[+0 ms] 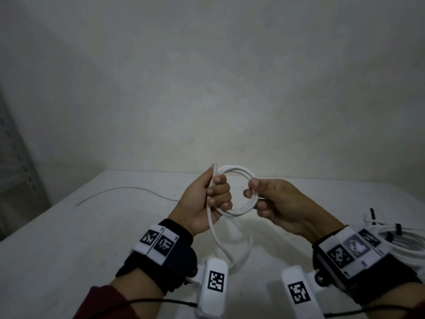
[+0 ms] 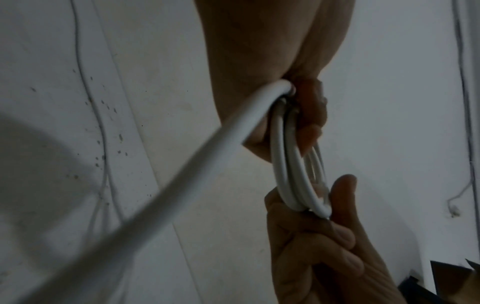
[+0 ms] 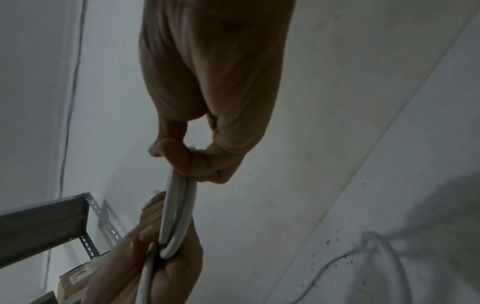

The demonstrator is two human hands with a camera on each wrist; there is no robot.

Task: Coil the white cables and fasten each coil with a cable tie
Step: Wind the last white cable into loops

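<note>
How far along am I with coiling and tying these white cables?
Done: a tied bundle with black ties lies at the table's right edge. In hand: the left hand and right hand hold a coil, its tail still loose. Left: finish winding, tie it; a thin cable lies uncoiled.

The white cable [image 1: 239, 171] looks smooth, slightly glossy plastic; the counter [image 1: 92, 226] is matt and speckled; the shelf frame [image 3: 52, 226] is perforated grey metal.

Dim, grey light with a soft bright patch on the wall [image 1: 230, 111] ahead; corners darken, both wrist views are grainy, nearest cable [image 2: 155, 185] blurred
</note>
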